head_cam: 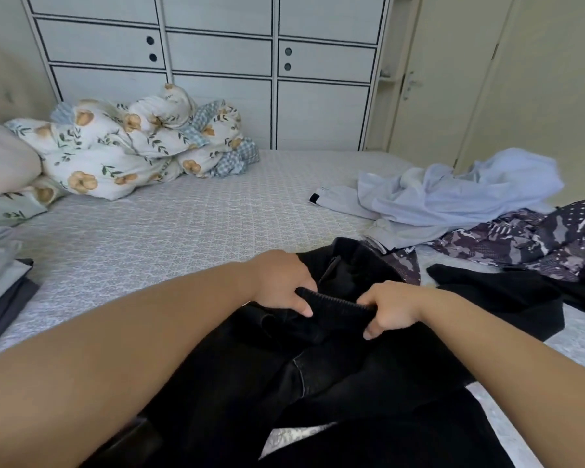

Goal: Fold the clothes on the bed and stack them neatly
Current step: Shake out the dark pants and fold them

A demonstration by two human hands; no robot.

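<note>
So I've got both hands on the black jeans (318,383) right now, down by the near edge of the bed (190,224). My left hand (281,282) has its fingers curled over the ribbed waistband edge, thumb tucked underneath, and my right hand (390,307) is pinching that same edge just beside it, fingers wrapped round the fabric. The band is bunched up between the two hands, and the rest of the jeans runs down towards me, pretty rumpled, with a bit of bedsheet showing through a gap near the bottom.

Over on the right side of the bed there's the unfolded pile: a light blue shirt (460,194) crumpled near the far right corner, a purple patterned top (527,241) lying in front of it, and another black garment (507,292) touching the patterned one, just beside the jeans.

On the left edge there's a small stack of folded clothes (0,282), grey on top of something darker. At the far left corner sits a floral duvet (129,146) in a heap, with a pillow (4,163) next to it. White wardrobe (217,62) behind the bed.
</note>
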